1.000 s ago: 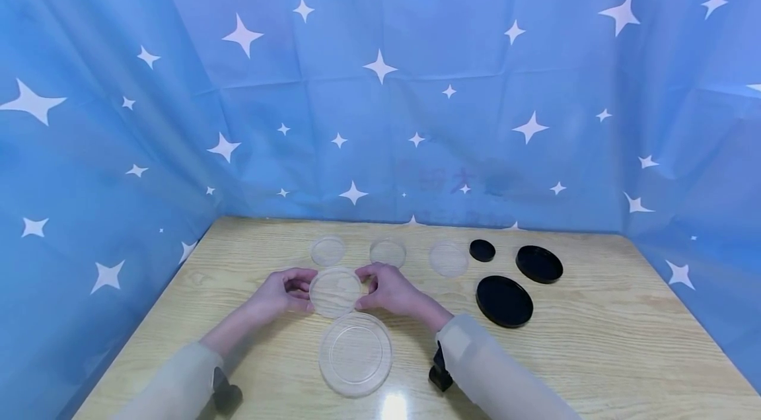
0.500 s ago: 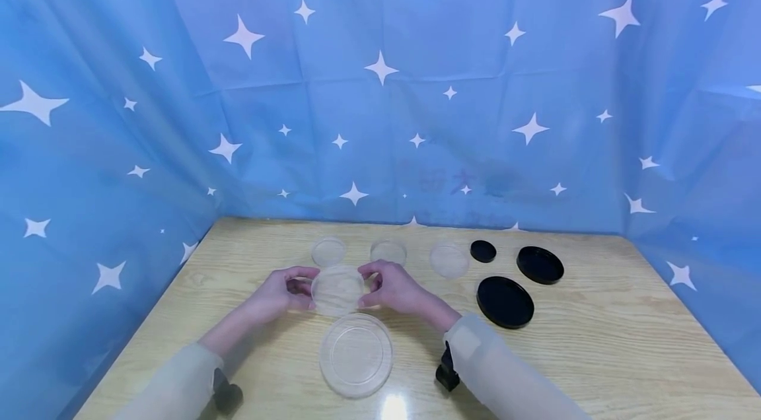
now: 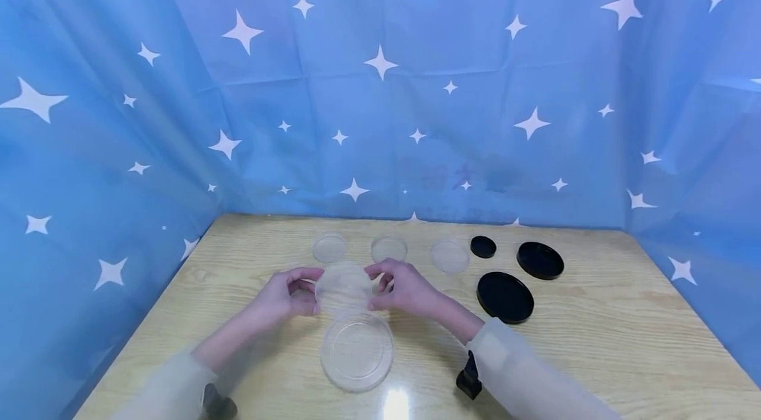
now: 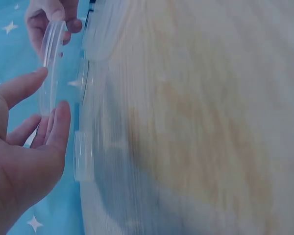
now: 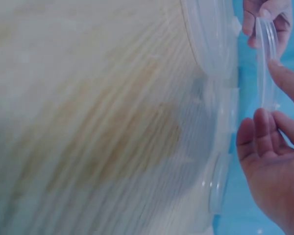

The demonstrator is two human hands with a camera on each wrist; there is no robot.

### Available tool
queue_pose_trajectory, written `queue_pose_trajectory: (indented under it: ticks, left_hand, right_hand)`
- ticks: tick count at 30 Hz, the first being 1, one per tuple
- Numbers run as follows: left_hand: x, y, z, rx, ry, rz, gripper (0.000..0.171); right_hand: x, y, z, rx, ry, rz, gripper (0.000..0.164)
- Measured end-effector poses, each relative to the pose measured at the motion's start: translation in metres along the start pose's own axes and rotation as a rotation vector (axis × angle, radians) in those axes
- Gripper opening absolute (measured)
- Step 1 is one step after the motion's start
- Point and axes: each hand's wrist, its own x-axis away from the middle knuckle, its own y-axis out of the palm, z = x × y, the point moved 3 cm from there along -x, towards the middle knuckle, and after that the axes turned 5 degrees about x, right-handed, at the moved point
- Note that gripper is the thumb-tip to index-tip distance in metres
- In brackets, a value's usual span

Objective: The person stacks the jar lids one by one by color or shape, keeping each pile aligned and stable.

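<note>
Both hands hold a clear round petri dish between them, raised above the table. My left hand grips its left edge, thumb on the near side and fingers on the far side. At the opposite edge, my right hand pinches the rim with thumb and fingertips. The wrist views show the dish edge-on, with the left thumb against its side and the right thumb likewise. A larger clear dish lies flat on the table just in front, its far rim overlapped by the held one in the head view.
Behind the hands, three smaller clear dishes stand in a row: left, middle and right. To the right lie a small black dish, a medium black dish and a large black dish. A starry blue curtain backs the table.
The held dish has moved slightly right and up in the head view, both hands going with it. The dishes on the table have stayed in place.
</note>
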Motion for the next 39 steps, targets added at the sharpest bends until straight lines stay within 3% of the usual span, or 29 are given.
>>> queue_pose_trajectory:
  ticks: [11, 20, 27, 39]
  left_hand:
    - [0.021, 0.019, 0.004, -0.024, 0.029, -0.036, 0.073]
    - [0.041, 0.032, 0.001, -0.018, 0.008, -0.075, 0.072]
    - [0.046, 0.039, -0.004, -0.095, -0.024, -0.059, 0.071]
    - [0.051, 0.043, -0.008, -0.158, -0.007, -0.062, 0.069]
  right_hand:
    - [0.029, 0.005, -0.003, 0.031, -0.042, 0.027, 0.061]
    - [0.053, 0.016, -0.008, 0.102, -0.04, 0.043, 0.058]
    - [0.063, 0.021, -0.008, 0.102, -0.022, 0.041, 0.059]
    - [0.07, 0.028, -0.004, 0.128, -0.038, 0.048, 0.058]
